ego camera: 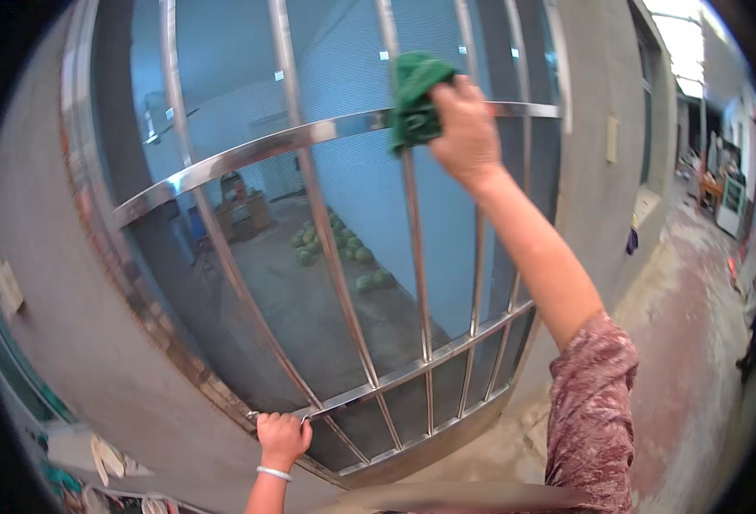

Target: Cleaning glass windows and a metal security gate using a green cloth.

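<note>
My right hand [465, 132] presses a green cloth [416, 99] against an upright bar and the upper crossbar of a metal window grille [326, 132]. Low at the grille's left corner, my left hand [282, 437], with a pale bangle at the wrist, has its fingers curled around the end of the lower crossbar [404, 374]. Behind the bars is a window with a fine mesh screen [359, 186]. Parts of the cloth are hidden under my right fingers.
Grey plastered wall [593, 167] surrounds the window. Through the mesh, round green melons [346, 244] lie on a floor. A passage [680, 321] runs off at the right, with furniture and clutter at its far end. Shoes [108, 459] stand at the lower left.
</note>
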A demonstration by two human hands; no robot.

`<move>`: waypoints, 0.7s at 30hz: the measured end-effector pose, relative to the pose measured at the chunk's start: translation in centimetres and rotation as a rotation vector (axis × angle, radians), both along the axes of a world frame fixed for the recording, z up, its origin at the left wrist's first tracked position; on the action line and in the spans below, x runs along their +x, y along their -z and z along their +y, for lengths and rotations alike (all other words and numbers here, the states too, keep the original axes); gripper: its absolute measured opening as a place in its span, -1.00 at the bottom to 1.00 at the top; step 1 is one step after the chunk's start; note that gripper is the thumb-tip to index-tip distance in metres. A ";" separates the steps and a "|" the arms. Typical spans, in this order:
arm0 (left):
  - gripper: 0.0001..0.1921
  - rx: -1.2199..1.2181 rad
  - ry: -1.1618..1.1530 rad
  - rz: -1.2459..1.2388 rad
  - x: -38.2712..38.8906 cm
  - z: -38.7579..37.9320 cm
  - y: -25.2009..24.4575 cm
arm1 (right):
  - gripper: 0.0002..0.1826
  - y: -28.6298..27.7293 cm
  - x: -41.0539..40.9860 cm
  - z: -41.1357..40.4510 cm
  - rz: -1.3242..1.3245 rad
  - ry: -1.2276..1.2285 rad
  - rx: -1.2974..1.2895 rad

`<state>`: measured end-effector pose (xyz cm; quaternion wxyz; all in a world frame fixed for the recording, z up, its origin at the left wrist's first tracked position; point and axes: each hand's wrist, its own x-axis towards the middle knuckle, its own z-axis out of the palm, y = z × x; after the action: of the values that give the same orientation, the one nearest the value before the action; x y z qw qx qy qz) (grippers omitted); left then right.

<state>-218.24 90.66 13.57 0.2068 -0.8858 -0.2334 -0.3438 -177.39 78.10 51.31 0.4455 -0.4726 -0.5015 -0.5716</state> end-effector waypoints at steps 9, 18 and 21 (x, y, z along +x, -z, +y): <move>-0.72 0.005 0.007 -0.033 -1.2 0.8 0.1 | -0.59 1.5 -7.5 4.5 0.143 -0.156 0.210; -0.71 -0.010 0.041 -0.010 -1.2 0.7 0.2 | -0.57 1.1 -20.4 8.0 -0.049 -0.318 0.053; -0.71 -0.010 0.066 -0.008 -1.4 0.9 0.6 | -0.67 0.6 -25.2 9.7 -0.130 -0.457 0.029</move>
<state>-219.65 91.56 12.96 0.1901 -0.8925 -0.2068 -0.3528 -202.62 87.83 50.70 0.5368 -0.3027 -0.6146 -0.4924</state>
